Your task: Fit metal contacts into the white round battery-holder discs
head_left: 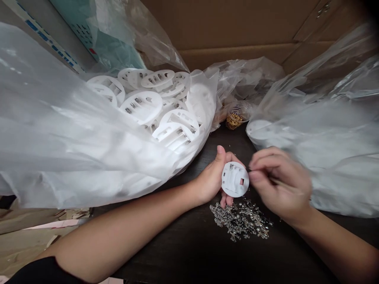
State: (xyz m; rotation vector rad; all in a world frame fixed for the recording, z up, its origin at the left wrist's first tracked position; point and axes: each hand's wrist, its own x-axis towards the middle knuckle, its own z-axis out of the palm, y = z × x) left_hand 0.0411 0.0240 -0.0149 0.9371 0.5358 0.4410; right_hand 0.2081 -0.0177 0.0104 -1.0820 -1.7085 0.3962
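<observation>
My left hand grips a round white plastic disc, probably a battery cover or base, with slots, a square hole and small metal contacts near its top. My right hand is close to the disc's right edge, thumb and fingers pinched and blurred by motion. A thin, pale stick-like tool runs across its palm; its tip is hidden or too blurred to make out. Below both hands lies a pile of small shiny metal clips on the dark tabletop.
At left, a large clear plastic bag holds many similar white discs. Another bag with white pieces stands at right. Between them sits a small bag of gold-coloured metal springs. A cardboard wall closes the back.
</observation>
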